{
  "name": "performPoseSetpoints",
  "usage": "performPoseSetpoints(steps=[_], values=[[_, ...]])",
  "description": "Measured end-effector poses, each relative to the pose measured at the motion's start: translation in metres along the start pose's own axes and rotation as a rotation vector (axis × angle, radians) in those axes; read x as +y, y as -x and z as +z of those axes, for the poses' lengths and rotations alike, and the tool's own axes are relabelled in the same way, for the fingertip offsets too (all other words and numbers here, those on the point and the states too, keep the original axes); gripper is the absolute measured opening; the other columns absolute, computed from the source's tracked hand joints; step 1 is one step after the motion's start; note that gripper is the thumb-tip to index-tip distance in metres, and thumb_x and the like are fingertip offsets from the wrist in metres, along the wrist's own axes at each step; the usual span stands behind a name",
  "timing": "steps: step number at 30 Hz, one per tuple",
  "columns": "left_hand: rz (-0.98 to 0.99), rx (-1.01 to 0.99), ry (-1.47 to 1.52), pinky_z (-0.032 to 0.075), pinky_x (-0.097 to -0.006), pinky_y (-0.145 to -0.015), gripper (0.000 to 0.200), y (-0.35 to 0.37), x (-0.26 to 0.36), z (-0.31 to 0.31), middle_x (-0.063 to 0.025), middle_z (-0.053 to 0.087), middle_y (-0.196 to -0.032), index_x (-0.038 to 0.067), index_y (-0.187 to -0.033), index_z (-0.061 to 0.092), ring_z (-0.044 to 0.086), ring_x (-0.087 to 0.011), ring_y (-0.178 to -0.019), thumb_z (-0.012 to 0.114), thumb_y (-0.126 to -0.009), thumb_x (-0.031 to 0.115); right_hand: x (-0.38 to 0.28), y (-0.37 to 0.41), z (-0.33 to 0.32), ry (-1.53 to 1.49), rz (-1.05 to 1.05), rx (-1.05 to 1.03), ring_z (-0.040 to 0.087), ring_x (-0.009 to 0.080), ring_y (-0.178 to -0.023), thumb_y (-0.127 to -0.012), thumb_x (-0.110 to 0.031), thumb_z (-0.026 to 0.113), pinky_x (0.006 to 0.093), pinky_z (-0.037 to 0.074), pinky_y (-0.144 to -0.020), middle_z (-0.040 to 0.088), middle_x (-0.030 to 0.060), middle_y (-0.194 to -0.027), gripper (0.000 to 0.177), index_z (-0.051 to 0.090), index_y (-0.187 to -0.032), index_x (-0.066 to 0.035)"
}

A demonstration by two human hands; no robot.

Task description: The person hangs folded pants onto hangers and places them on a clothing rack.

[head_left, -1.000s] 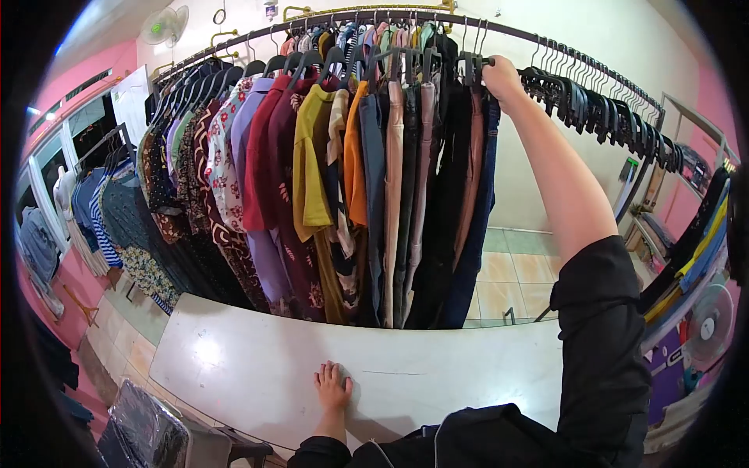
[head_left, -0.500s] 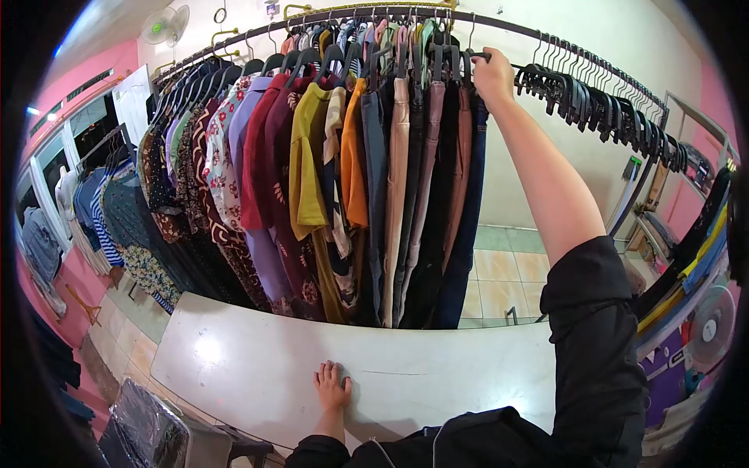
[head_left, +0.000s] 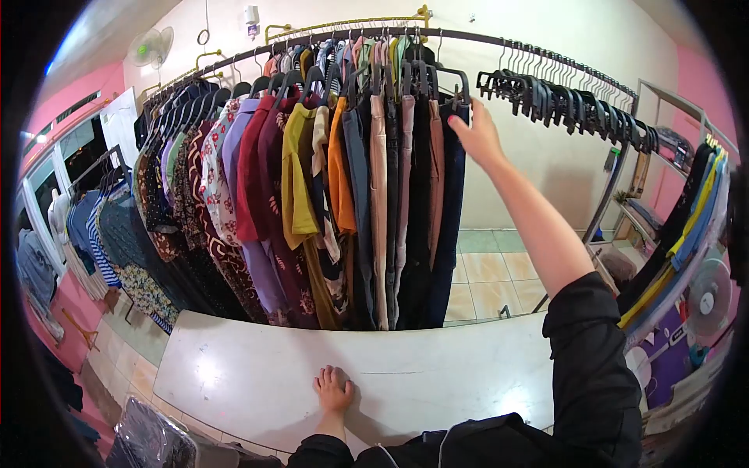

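Through the head camera I have the right hand (head_left: 480, 136) up at the waist of the dark blue denim trousers (head_left: 452, 203), which hang upright from a black clip hanger (head_left: 465, 84) at the near right end of the packed row of clothes. Its thumb points left over the top of the denim and its fingers reach up by the hanger's end — I cannot tell from here whether they are clenched on it or only touching. My left hand (head_left: 335, 392) lies palm down on the glossy white tabletop (head_left: 250, 363), fingers a little spread, grasping nothing. Just left of the denim I see dusty-pink trousers (head_left: 437, 175), then black ones, and farther left an orange garment (head_left: 339, 175) and a mustard-yellow short-sleeved top (head_left: 299, 160). All of them hang from the long dark metal rail (head_left: 488, 38) that curves across my view. To the right of the hand, past a gap, a tight bunch of bare black clip hangers (head_left: 573, 111) hangs on the same rail. Below that gap I see the beige and pale green floor tiles (head_left: 488, 269) — the trousers' lower ends drop behind the tabletop's far edge.
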State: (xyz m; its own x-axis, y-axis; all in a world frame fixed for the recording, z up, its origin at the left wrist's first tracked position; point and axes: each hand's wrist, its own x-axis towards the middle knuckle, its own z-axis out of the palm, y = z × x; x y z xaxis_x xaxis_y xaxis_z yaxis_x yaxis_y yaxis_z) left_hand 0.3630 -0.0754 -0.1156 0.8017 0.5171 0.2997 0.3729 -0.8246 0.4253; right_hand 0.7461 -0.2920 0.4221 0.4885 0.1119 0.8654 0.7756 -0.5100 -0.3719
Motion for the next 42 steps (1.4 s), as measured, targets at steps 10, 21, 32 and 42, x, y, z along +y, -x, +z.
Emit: performPoseSetpoints(steps=[10,21,32,42], values=[[-0.267,-0.318,0.82,0.048,-0.0289,-0.081,0.027,0.006,-0.089,-0.024,-0.01,0.067,-0.096,0.002,-0.105,0.064,0.062,-0.0185,-0.09,0.058,-0.085,0.019,-0.074,0.126,-0.03,-0.014,0.008,-0.243,0.042,0.0354,-0.122,-0.078,-0.022,0.065,0.04,0.035,-0.103,0.044,0.0206,-0.128,0.057,0.045,-0.127,-0.002],[-0.37,0.316,0.334,0.047,-0.0371,-0.081,0.019,0.15,-0.247,-0.282,-0.0164,0.066,-0.094,0.002,-0.097,0.065,0.062,-0.0313,-0.09,0.059,-0.083,0.014,-0.192,0.496,0.123,-0.359,0.484,-1.313,0.058,0.0252,-0.103,-0.076,-0.03,0.07,0.0339,0.045,-0.09,0.063,0.0131,-0.105,0.046,0.06,-0.112,-0.003],[-0.653,0.57,-0.422,0.037,-0.0429,-0.095,0.027,0.262,-0.323,-0.464,-0.0112,0.054,-0.117,0.008,-0.101,0.062,0.047,-0.0309,-0.112,0.064,-0.074,0.012,-0.377,0.669,0.221,0.053,-0.433,-1.532,0.032,0.0435,-0.13,-0.061,-0.039,0.082,0.0461,0.031,-0.107,0.033,0.027,-0.14,0.097,0.035,-0.137,-0.002],[-1.307,0.334,-0.526,0.045,-0.0453,-0.086,0.038,0.317,-0.353,-0.54,-0.0221,0.061,-0.101,-0.004,-0.093,0.062,0.055,-0.0385,-0.101,0.069,-0.068,0.024,-0.392,0.661,0.221,0.115,-0.348,-1.622,0.03,0.0456,-0.13,-0.057,-0.028,0.086,0.0421,0.033,-0.107,0.027,0.0268,-0.143,0.101,0.033,-0.138,0.0]])
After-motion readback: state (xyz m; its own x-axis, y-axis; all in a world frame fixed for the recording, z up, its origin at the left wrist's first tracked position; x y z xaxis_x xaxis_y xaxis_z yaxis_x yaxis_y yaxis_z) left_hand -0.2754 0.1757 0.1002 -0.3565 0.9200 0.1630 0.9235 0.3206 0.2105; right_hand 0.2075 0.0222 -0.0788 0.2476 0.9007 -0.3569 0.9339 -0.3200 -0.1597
